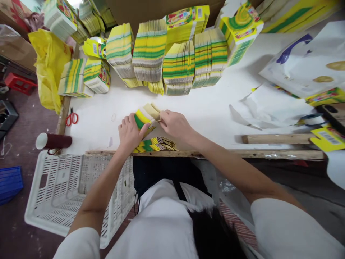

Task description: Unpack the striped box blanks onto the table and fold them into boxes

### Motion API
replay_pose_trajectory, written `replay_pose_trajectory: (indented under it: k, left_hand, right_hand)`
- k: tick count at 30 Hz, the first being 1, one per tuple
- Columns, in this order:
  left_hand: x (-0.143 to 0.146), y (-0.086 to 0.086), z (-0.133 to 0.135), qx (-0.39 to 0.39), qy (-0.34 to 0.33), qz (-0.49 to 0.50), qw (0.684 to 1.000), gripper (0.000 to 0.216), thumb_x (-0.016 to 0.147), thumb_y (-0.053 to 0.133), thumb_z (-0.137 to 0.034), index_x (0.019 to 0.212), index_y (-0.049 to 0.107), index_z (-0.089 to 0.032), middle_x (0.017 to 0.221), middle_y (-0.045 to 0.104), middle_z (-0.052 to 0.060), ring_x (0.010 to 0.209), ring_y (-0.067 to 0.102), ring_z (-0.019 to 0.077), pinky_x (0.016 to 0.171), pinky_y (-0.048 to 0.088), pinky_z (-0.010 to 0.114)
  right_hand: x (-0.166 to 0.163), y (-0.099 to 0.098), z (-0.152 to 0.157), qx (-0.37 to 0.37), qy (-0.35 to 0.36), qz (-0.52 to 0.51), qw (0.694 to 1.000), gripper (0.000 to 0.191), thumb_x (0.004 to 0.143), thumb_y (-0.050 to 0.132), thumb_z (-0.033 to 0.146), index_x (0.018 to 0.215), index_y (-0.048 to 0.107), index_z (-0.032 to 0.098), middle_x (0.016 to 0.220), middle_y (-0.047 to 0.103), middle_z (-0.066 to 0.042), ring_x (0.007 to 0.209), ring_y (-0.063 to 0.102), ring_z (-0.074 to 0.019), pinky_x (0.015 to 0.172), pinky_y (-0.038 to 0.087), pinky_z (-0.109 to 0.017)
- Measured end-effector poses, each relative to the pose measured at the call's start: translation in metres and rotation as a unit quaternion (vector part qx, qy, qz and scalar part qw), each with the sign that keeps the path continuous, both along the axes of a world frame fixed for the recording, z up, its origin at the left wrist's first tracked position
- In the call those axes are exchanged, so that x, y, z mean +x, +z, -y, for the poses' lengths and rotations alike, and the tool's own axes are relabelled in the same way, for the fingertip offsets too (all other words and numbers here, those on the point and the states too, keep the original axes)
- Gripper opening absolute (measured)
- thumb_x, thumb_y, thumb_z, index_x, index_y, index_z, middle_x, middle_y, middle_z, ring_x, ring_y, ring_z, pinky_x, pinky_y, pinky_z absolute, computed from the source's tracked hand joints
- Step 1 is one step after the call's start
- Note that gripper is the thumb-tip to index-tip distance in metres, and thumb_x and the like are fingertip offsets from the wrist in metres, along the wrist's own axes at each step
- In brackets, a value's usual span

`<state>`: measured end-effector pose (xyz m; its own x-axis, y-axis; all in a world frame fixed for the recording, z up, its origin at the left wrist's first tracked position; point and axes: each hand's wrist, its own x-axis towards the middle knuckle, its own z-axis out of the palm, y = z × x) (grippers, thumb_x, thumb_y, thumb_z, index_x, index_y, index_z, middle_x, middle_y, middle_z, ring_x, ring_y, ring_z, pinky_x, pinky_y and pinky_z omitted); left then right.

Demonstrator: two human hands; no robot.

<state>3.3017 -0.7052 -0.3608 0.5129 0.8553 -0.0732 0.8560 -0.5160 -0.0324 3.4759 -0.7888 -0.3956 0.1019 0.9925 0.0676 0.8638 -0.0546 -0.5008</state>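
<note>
Seen from above, a person in a white shirt works at a white table [205,115] with both hands on one small bundle [145,116] of flat, folded cartons in yellow, green and white. The bundle sits in the middle of the table, close to the near edge. The left hand [130,133] is wrapped around its left side, thumb toward the person; the right hand [172,124] pinches its right end, so the two hands are close together with the cartons between them.

The work looks partway through. A row of thick carton stacks [149,50] lines the back of the table, seemingly already gathered, while the bundle in hand looks unfinished. A fanned pile [155,144] of loose cartons lies just below the hands, along the wooden edge, and appears left to deal with.

To the left are red-handled scissors [72,118], a dark red cylinder [58,140] on its side (perhaps a cup) and a yellow bag [50,68]. A white plastic basket [54,165] stands below the left forearm. To the right, crumpled white paper [275,106] and a wooden stick [277,139] take up space, and the stacks hem in the back.
</note>
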Motion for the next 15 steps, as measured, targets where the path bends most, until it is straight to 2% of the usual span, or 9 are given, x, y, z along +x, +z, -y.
replay_pose_trajectory:
  k: [4,8,12,15]
  left_hand:
    - [-0.002,0.0,-0.001,-0.004,-0.03,0.0,1.0,0.07,0.094,0.037,-0.063,0.138,0.042,-0.008,0.123,0.058,0.022,0.115,0.053,0.0364,0.094,0.042,0.046]
    - [-0.003,-0.002,-0.001,-0.003,-0.036,0.002,0.999,0.072,0.095,0.033,-0.063,0.139,0.041,-0.007,0.125,0.057,0.023,0.115,0.053,0.0369,0.094,0.042,0.046]
    - [-0.002,-0.003,0.0,0.0,-0.035,-0.008,0.999,0.071,0.097,0.024,-0.061,0.139,0.04,-0.007,0.124,0.057,0.024,0.115,0.053,0.0377,0.094,0.042,0.046]
    - [-0.002,-0.002,0.001,0.003,-0.036,-0.014,0.999,0.071,0.097,0.022,-0.06,0.138,0.04,-0.006,0.124,0.057,0.025,0.115,0.053,0.0384,0.094,0.042,0.047]
  right_hand:
    - [-0.013,0.002,-0.013,-0.025,-0.069,-0.014,0.997,0.025,0.092,0.049,0.023,0.11,0.061,0.011,0.1,0.07,-0.015,0.081,0.061,-0.0234,0.066,0.037,-0.032]
    - [-0.029,0.007,-0.013,-0.063,-0.112,-0.063,0.99,0.022,0.093,0.048,0.024,0.098,0.067,0.013,0.094,0.073,-0.015,0.083,0.065,-0.0247,0.07,0.041,-0.033]
    - [-0.046,0.02,-0.006,-0.129,-0.083,-0.152,0.977,0.018,0.092,0.056,0.026,0.093,0.069,0.015,0.093,0.075,-0.013,0.083,0.067,-0.0232,0.071,0.044,-0.032]
    - [-0.049,0.026,-0.004,-0.144,-0.059,-0.175,0.972,0.016,0.09,0.059,0.026,0.093,0.07,0.015,0.093,0.075,-0.012,0.082,0.066,-0.0222,0.07,0.043,-0.03]
